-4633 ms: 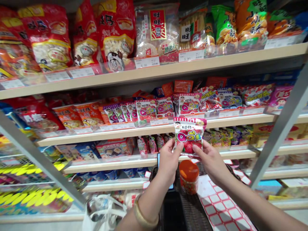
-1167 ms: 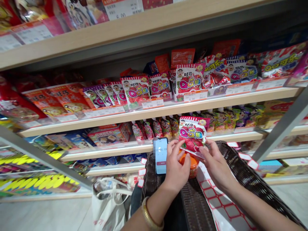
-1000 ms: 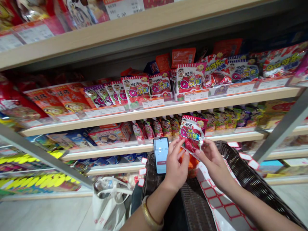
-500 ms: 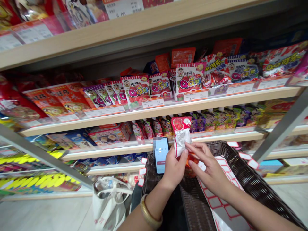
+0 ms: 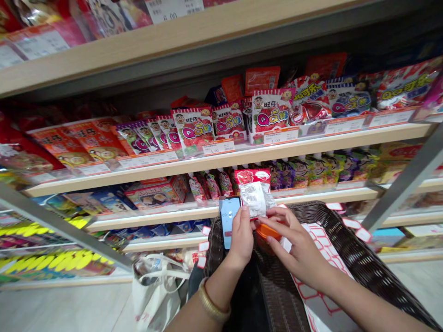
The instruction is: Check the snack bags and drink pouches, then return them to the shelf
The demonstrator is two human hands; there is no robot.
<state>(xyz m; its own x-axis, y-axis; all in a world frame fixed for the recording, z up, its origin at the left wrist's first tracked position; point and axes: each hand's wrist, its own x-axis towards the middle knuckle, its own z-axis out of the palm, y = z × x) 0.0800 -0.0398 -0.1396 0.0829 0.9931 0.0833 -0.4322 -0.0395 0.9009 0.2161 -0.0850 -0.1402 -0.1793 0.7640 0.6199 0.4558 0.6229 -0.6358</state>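
Note:
A small red and white candy packet (image 5: 252, 192) is gripped at its lower left by my left hand (image 5: 242, 237), thumb in front. Its printed back with a white label faces me, and red berries show on its top strip. My right hand (image 5: 294, 244) is at the packet's lower right corner. Its fingertips seem to touch the lower edge, while the thumb stands apart below. Just behind these fingers, partly hidden, is a jar with an orange lid (image 5: 268, 232). A phone (image 5: 230, 221) showing a timer stands upright left of the packet, partly covered by my left hand.
A dark wicker basket (image 5: 349, 240) lies below my hands, with a red-and-white patterned sheet (image 5: 327, 281) in it. Ahead, a wooden shelf (image 5: 207, 166) carries gummy packets (image 5: 195, 131); drink pouches (image 5: 304, 170) fill the one below. A white tote bag (image 5: 155, 290) stands on the floor.
The packet has turned to show more of its printed back and tilted a little leftward. My left hand has shifted slightly left, now overlapping the phone. More of the orange lid shows.

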